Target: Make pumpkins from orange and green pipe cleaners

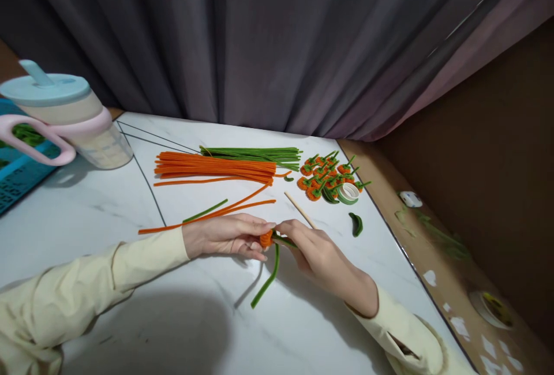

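Orange pipe-cleaner bud [266, 239], small, fuzzy and tightly coiled, is pinched between the fingertips of the left hand [225, 235] and the right hand [312, 252] above the tabletop [108, 219]. A green stem [269, 277] is seen trailing toward 7 o'clock. The join of bud and stem is hidden by fingers.

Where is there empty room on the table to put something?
Bare marble table lies between the cup and the orange stems, and near the front edge below the left hand and right hand. It is crowded by the finished flowers.
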The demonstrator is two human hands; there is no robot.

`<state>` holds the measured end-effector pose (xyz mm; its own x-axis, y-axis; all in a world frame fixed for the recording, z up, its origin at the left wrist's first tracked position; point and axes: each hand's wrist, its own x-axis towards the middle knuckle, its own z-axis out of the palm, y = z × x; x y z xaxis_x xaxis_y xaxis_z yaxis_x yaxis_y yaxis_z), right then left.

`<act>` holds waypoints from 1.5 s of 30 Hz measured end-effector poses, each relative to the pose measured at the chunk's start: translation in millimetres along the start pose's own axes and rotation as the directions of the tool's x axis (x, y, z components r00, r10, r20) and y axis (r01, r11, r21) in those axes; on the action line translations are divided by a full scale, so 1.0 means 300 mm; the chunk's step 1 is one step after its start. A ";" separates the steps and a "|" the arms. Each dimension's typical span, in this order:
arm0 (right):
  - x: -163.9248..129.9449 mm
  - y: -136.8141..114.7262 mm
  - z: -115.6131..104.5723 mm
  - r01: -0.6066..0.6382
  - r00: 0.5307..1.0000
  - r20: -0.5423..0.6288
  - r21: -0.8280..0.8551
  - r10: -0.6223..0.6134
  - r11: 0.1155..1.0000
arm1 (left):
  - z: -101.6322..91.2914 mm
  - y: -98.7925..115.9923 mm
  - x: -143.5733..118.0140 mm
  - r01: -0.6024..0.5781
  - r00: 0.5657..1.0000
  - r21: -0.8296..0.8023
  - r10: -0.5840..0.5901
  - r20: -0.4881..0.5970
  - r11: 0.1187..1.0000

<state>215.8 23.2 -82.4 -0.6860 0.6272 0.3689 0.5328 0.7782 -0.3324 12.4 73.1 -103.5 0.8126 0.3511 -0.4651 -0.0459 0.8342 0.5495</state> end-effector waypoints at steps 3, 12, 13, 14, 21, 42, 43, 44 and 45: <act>0.011 -0.006 -0.006 0.113 0.994 0.012 -0.169 -0.113 0.979 | 0.005 0.002 0.001 0.011 1.000 -0.018 -0.011 -0.005 1.000; 0.008 -0.005 0.002 -0.058 0.998 -0.006 0.160 0.060 0.985 | 0.015 0.003 -0.008 0.030 0.999 0.042 -0.029 -0.030 0.999; 0.010 -0.006 0.003 -0.104 0.994 -0.013 0.231 0.110 0.967 | 0.016 0.003 -0.009 0.028 0.999 0.050 -0.026 -0.033 0.998; 0.013 -0.009 0.002 -0.152 0.987 -0.009 0.285 0.161 0.946 | 0.016 0.002 -0.009 0.026 0.999 0.055 -0.024 -0.035 0.998; 0.030 -0.038 -0.018 -0.083 0.997 -0.002 0.090 0.083 0.992 | 0.019 0.006 -0.012 -0.023 0.998 0.067 0.027 -0.061 0.997; 0.035 -0.006 -0.054 -0.133 0.990 0.075 0.313 0.115 0.940 | 0.049 0.021 -0.036 0.087 0.996 -0.003 -0.087 -0.031 0.996; 0.033 -0.005 -0.055 -0.116 0.992 0.078 0.296 0.097 0.948 | 0.049 0.021 -0.036 0.089 0.996 -0.006 -0.089 -0.027 0.996; 0.030 -0.007 -0.053 -0.102 0.993 0.082 0.280 0.083 0.954 | 0.049 0.022 -0.036 0.091 0.995 -0.008 -0.091 -0.028 0.996; 0.026 -0.009 -0.050 -0.095 0.994 0.085 0.263 0.075 0.960 | 0.048 0.022 -0.036 0.093 0.995 -0.008 -0.093 -0.032 0.996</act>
<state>216.4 26.3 -65.6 -0.6837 0.6787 0.2683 0.4461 0.6796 -0.5824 11.8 68.7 -84.7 0.7942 0.2852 -0.5366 0.0253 0.8667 0.4981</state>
